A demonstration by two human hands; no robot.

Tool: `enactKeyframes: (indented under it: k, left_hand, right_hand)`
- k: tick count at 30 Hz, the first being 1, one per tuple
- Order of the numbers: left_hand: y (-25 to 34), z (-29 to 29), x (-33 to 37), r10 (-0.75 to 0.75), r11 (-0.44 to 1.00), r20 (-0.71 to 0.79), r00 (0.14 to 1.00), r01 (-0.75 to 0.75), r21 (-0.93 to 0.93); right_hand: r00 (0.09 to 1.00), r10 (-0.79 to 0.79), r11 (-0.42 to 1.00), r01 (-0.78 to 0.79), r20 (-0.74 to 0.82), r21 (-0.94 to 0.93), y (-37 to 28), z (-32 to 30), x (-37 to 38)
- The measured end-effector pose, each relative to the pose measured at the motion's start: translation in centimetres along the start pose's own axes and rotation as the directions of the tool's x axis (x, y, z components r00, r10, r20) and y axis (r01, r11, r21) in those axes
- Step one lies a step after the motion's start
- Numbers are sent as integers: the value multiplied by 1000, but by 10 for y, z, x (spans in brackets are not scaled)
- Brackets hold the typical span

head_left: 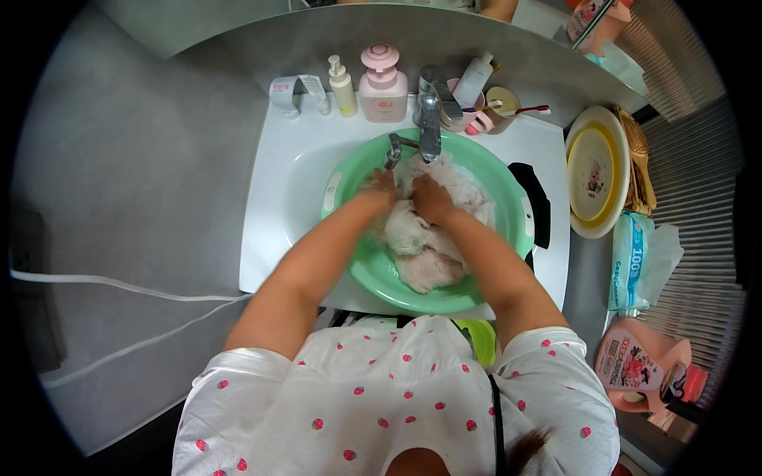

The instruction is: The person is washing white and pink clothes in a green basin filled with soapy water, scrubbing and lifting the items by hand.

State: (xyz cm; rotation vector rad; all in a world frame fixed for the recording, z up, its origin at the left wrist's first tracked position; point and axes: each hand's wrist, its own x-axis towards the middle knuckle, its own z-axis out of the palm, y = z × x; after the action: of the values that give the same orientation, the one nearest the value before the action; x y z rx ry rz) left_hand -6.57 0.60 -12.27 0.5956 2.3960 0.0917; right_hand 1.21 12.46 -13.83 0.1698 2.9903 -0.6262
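A light green plastic basin [361, 266] sits in the white sink, under the grey metal faucet [429, 131]. Wet white cloth [432, 234] lies bunched inside it, with some pale, foamy-looking folds toward the far right. My right hand [429, 198] is closed over the far middle of this cloth, fingers curled into it. Just left of it, below the faucet's jointed spout [393, 151], my left hand [383, 189] grips the cloth's left edge; its fingertips are partly hidden. The two hands are close together, a small gap between them.
Behind the basin stand a pink pump bottle [383, 91], a slim cream pump bottle [342, 89], a white tube [298, 94] and cups with toothbrushes [500, 107]. Black cloth [530, 202] lies at the right rim. Farther right are stacked basins [595, 170], a tissue pack [631, 262] and a pink jug [639, 365].
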Motion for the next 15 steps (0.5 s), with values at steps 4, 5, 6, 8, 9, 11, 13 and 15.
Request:
enactKeyframes:
  k: [4, 5, 6, 8, 9, 11, 13, 15]
  left_hand:
    - [-1, 41, 31, 5, 1000, -86, 996, -4, 10]
    - [3, 45, 40, 4, 1000, -79, 997, -3, 8]
    - [10, 47, 44, 0, 992, 54, 999, -7, 130]
    - [16, 49, 51, -20, 969, 193, 981, -29, 244]
    - [15, 45, 47, 29, 968, 241, 970, -87, 234]
    - [10, 69, 63, 71, 967, 287, 955, -136, 216]
    - [-22, 128, 98, -28, 872, -30, 999, 40, 488]
    - [26, 73, 65, 41, 865, 139, 989, -105, 490]
  right_hand:
    - [987, 34, 992, -14, 156, -128, 2, 9, 11]
    - [986, 36, 992, -16, 163, -126, 3, 10, 16]
    - [951, 119, 990, -93, 286, -106, 5, 11, 20]
    - [889, 198, 980, -173, 413, -97, 11, 11, 27]
    - [815, 235, 972, -184, 529, -149, 9, 7, 29]
    - [724, 267, 963, -178, 636, -202, 13, 13, 31]
    - [754, 210, 972, -91, 622, -218, 3, 33, 35]
    - [729, 305, 952, -252, 613, -173, 41, 49, 35]
